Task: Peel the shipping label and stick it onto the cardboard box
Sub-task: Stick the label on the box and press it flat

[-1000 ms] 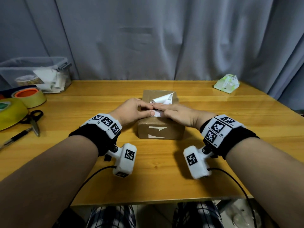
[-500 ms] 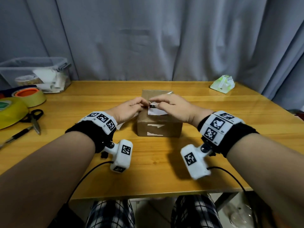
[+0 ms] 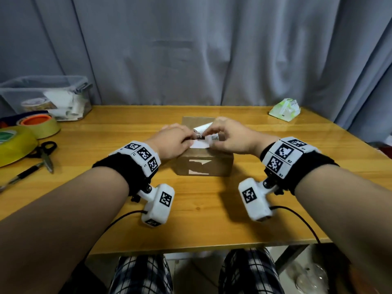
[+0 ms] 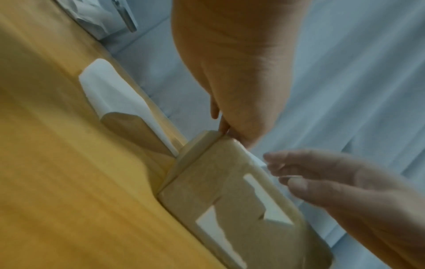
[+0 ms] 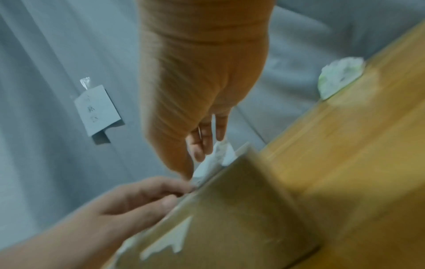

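A small brown cardboard box [image 3: 220,167] stands mid-table, with torn white label scraps on its front face. Over its top, both hands hold a white shipping label [image 3: 199,143] with black print. My left hand [image 3: 191,138] pinches the label's left edge, and my right hand [image 3: 209,135] pinches its right part, with a corner curling up behind the fingers. In the left wrist view my left hand [image 4: 230,132] is at the box's [image 4: 230,200] top edge. In the right wrist view my right hand [image 5: 202,152] holds the crumpled label [image 5: 222,152] above the box [image 5: 230,218].
Tape rolls [image 3: 40,126], scissors [image 3: 45,152] and a pen [image 3: 21,176] lie at the left, behind them a clear bin [image 3: 42,96]. A tissue pack [image 3: 285,109] sits back right. A white sheet [image 4: 110,94] lies on the table left of the box. A grey curtain hangs behind.
Both hands have risen off the box top and drawn together. The label, earlier pressed down with one corner standing up, is now pinched between them just above the box.
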`<action>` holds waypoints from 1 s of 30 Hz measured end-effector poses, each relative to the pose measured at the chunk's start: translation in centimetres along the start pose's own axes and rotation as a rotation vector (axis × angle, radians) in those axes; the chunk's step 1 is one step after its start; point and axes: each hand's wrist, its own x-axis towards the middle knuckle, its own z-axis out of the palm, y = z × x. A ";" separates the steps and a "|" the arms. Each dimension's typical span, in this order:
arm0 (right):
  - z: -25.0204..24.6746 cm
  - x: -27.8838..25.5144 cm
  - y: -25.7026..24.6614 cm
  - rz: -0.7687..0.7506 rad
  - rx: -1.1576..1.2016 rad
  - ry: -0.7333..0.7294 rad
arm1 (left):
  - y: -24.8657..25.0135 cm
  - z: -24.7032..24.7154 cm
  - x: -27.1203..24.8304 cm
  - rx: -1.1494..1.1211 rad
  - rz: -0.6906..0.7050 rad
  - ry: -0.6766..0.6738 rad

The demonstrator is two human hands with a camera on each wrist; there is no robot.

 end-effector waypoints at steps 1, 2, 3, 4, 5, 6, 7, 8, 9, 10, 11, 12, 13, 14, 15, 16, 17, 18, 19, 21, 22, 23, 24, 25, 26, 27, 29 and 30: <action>-0.1 -0.1 0.6 0.023 -0.045 -0.039 | 0.4 0.1 0.0 0.013 0.034 0.020; 0.0 -0.2 1.1 0.036 -0.063 -0.062 | 0.6 0.3 0.0 -0.014 0.065 0.031; 0.1 -0.2 1.4 0.029 -0.057 -0.061 | 0.7 0.5 0.1 -0.061 0.090 0.034; 0.1 -0.2 1.5 0.019 -0.048 -0.038 | 0.8 0.7 0.1 -0.106 0.098 0.027; 0.2 -0.2 1.5 0.010 -0.047 -0.010 | 0.8 0.8 0.0 -0.135 0.090 0.014; 0.3 -0.1 1.6 0.012 -0.055 0.010 | 0.8 0.9 0.0 -0.149 0.080 0.002; 0.4 0.0 1.6 0.018 -0.071 0.015 | 0.7 0.9 -0.1 -0.150 0.076 -0.014; 0.4 0.1 1.7 0.023 -0.090 0.018 | 0.6 0.9 -0.1 -0.143 0.079 -0.037; 0.5 0.2 1.7 0.026 -0.108 0.023 | 0.6 0.9 -0.3 -0.124 0.085 -0.068; 0.5 0.2 1.7 0.025 -0.124 0.025 | 0.6 0.9 -0.4 -0.091 0.092 -0.102; 0.6 0.1 1.7 0.011 -0.137 0.028 | 0.5 1.0 -0.5 -0.044 0.102 -0.133; 0.7 0.0 1.6 -0.003 -0.154 0.027 | 0.5 1.1 -0.6 0.014 0.114 -0.159; 0.8 -0.2 1.5 -0.022 -0.172 0.025 | 0.5 1.2 -0.6 0.071 0.125 -0.180; 0.8 -0.6 1.4 -0.040 -0.185 0.024 | 0.4 1.4 -0.6 0.117 0.132 -0.200; 0.8 -0.9 1.5 -0.056 -0.181 0.024 | 0.5 1.4 -0.6 0.154 0.139 -0.214; 0.7 -1.2 1.6 -0.063 -0.164 0.020 | 0.5 1.4 -0.6 0.177 0.149 -0.223; 0.5 -1.5 1.9 -0.059 -0.136 0.017 | 0.7 1.3 -0.6 0.188 0.163 -0.227; 0.4 -1.7 2.1 -0.037 -0.107 0.026 | 1.0 1.1 -0.6 0.189 0.174 -0.235; 0.3 -1.8 2.3 -0.001 -0.069 0.049 | 1.3 0.9 -0.5 0.188 0.178 -0.251; 0.3 -1.8 2.5 0.052 0.041 0.126 | 2.0 0.7 -0.3 0.200 0.165 -0.300; 0.5 -1.6 2.4 0.071 0.079 0.155 | 2.3 0.7 -0.2 0.217 0.148 -0.326; 0.8 -1.3 2.3 0.089 0.104 0.164 | 2.5 0.7 -0.1 0.235 0.127 -0.349; 1.1 -1.1 1.9 0.109 0.122 0.154 | 2.6 1.0 0.0 0.251 0.110 -0.369; 1.5 -0.8 1.5 0.126 0.155 0.123 | 2.8 1.1 -0.1 0.258 0.107 -0.380; 1.9 -0.8 1.0 0.131 0.194 0.077 | 2.8 1.2 -0.2 0.239 0.115 -0.382; 2.3 -0.9 0.8 0.134 0.230 0.028 | 2.6 1.0 -0.3 0.173 0.140 -0.369; 2.8 -1.5 0.6 0.127 0.203 -0.069 | 1.5 0.4 -0.8 -0.133 0.147 -0.288; 2.8 -1.9 0.8 0.119 0.148 -0.103 | 0.8 0.1 -1.0 -0.305 0.117 -0.218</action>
